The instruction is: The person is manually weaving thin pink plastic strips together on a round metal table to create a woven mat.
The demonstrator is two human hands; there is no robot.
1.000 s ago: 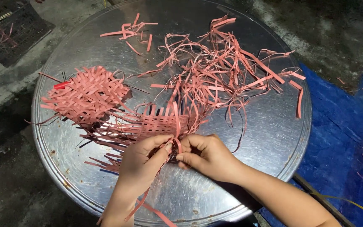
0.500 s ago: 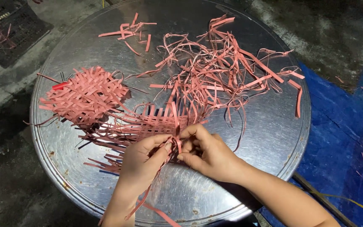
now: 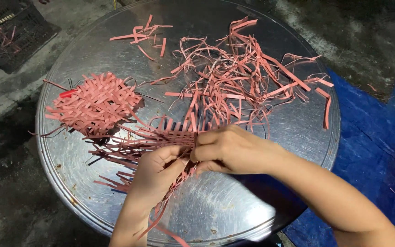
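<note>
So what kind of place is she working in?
Probably a rough outdoor or yard work spot: a round metal tray of pink strips sits over bare concrete ground, beside a blue tarp.

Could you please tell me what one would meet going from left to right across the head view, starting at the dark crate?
Dark crate → finished pink woven mat → left hand → right hand → loose pink strip by the tray's right edge → blue tarp. All but the crate and tarp lie on or over the round metal tray.

Dim surroundings; harsh overhead light w/ glare on metal tray (image 3: 234,215); slight blur on hands; edges dark.
</note>
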